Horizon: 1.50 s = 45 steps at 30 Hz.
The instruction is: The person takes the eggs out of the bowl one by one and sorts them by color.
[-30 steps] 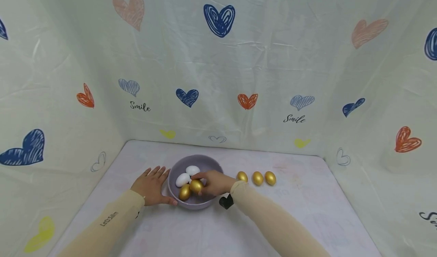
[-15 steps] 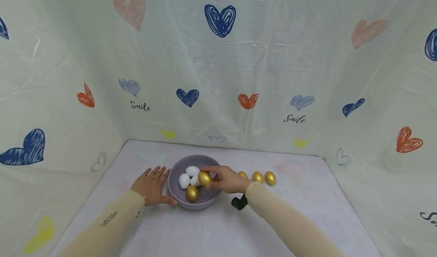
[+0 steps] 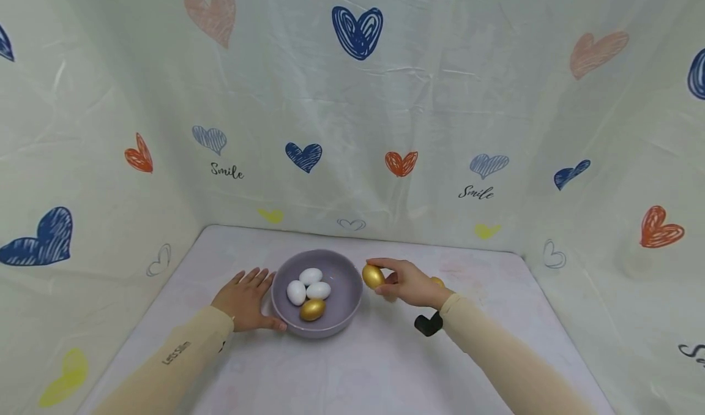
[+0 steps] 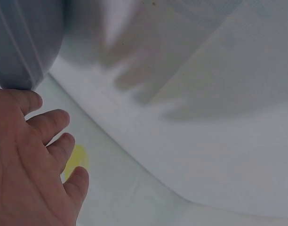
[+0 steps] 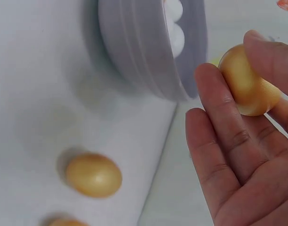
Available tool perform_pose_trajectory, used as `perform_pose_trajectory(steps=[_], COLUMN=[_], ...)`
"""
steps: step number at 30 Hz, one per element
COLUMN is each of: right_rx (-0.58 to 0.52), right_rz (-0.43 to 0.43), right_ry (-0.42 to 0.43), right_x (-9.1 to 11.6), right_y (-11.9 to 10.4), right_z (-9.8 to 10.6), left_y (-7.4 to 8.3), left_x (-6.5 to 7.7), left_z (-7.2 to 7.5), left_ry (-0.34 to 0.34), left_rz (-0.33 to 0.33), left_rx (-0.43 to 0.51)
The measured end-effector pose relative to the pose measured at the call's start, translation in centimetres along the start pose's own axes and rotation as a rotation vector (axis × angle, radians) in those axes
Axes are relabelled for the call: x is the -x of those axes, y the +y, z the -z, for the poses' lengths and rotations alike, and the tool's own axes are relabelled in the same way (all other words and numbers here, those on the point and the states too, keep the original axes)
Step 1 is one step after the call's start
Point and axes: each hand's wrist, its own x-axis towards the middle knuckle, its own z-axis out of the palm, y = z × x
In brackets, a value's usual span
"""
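- We see the right hand (image 3: 410,283) pinching a gold egg (image 3: 373,276) between its thumb and fingers; this egg is held up above the tabletop (image 3: 330,378), just outside the right side of the purple bowl (image 3: 344,286).
- In the right wrist view, we see two of that hand's fingers reaching out straight beside the egg.
- We find the left hand (image 3: 245,299) at the bowl's left side, its fingers spread and its thumb held apart; the left wrist view shows a finger touching the bowl's outer wall.
- Inside the bowl we count three white eggs (image 3: 319,290) grouped close together, with a second gold egg (image 3: 313,310) just beside them, on the side nearer the person.
- Past the right wrist we glimpse another gold egg (image 3: 437,281), mostly hidden; the right wrist view shows two eggs on the tabletop, one cut off by the frame's edge.
- Behind everything we see a pale curtain (image 3: 429,109) printed with hearts.
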Motion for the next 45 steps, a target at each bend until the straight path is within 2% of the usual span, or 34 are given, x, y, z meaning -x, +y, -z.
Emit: perform_pose_trajectory(steps=[9, 16, 23, 32, 36, 45], right_rx=[-0.016, 0.003, 0.036, 0.104, 0.101, 0.121], right_rz=[-0.038, -0.067, -0.17, -0.195, -0.242, -0.271], right_ry=[0.093, 0.16, 0.225, 0.275, 0.278, 0.279], right_x=[2.9, 5.1, 6.8, 8.2, 8.4, 8.4], right_y=[2.0, 4.7, 7.8, 11.4, 12.3, 13.7], right_z=[4.4, 6.7, 8.4, 9.3, 9.1, 8.7], left_y=[0.1, 0.1, 0.1, 0.2, 0.3, 0.5], left_x=[0.0, 0.0, 0.0, 0.0, 0.1, 0.1], left_z=[0.2, 0.0, 0.0, 0.2, 0.3, 0.6], left_ry=[0.003, 0.013, 0.019, 0.015, 0.013, 0.0], left_rz=[-0.007, -0.009, -0.01, -0.005, 0.0, -0.005], left_rx=[-0.001, 0.003, -0.001, 0.003, 0.006, 0.007])
